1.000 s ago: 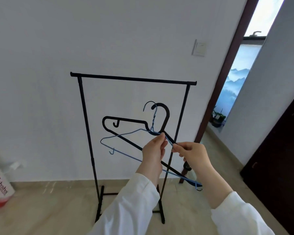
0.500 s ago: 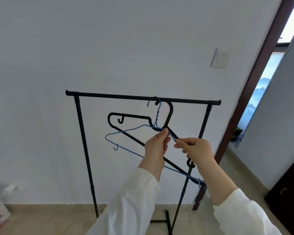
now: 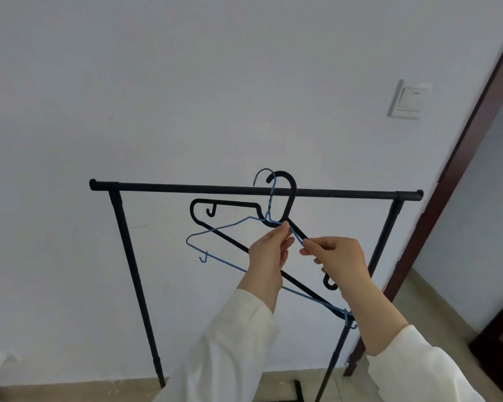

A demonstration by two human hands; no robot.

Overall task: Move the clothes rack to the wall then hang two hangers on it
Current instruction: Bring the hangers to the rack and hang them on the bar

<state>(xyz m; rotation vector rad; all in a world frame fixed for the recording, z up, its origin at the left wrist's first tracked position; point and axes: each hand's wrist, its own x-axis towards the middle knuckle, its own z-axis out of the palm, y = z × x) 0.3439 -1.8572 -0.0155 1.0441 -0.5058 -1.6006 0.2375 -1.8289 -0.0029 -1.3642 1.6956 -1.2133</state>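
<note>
1. The clothes rack (image 3: 256, 190) is seen standing against the white wall (image 3: 186, 82); its top bar runs level between two uprights, and bare bar is left open on both sides of the hooks, more toward the left end.
2. The black hanger (image 3: 224, 205) and the blue wire hanger (image 3: 224, 227) are held together, tilted down to the right, their hooks raised over the top bar just right of its middle; whether the hooks rest on the bar cannot be told.
3. The left hand (image 3: 269, 256) is closed in a pinch at the necks of both hangers, just below the bar.
4. The right hand (image 3: 339, 261) is closed in a pinch on the blue wire arm beside the left fingertips.
5. The lower right tips of the hangers lie near the right upright.
6. A light switch (image 3: 409, 100) is shown above the bar's right end, beside a dark door frame (image 3: 447, 175).
</note>
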